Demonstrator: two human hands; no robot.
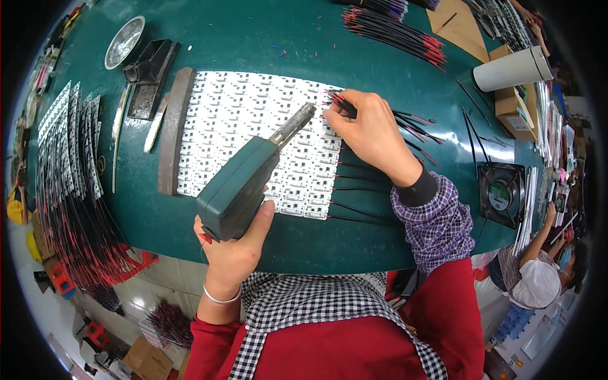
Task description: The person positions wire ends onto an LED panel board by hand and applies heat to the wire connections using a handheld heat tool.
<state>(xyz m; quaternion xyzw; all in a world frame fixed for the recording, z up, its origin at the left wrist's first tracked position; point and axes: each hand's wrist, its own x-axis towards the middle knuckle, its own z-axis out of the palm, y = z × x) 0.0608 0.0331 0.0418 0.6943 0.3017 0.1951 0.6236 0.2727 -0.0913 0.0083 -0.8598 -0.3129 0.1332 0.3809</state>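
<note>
the white panel of small circuit boards (247, 120) lies flat on the green table (266, 44), its left edge against a dark metal bar (172, 126). black wires with red tips (354, 190) already run off the panel's right edge in a row. the left hand (231, 244) has its fingers clenched around the green body of a soldering gun (244, 183), whose metal tip points up and right, hovering just above the panel near its upper right part. the right hand (370, 130) rests at the panel's right edge, fingers pinched on a small bundle of the same black wires (339, 104), their red ends fanned out beside the tip.

the risk, as i judge it, lies in how close the hot tip sits to the right hand's fingertips: a small slip could burn skin or melt wire insulation. a wire end not held steady on its pad could give a weak joint or bridge to a neighbouring pad. the loose wires trailing to the right could snag on the sleeve and drag the panel askew.

further out are a metal dish (125, 41), stacked board strips (66, 139), a small fan (502, 193) and a white roll (513, 68); another person sits at lower right.
</note>
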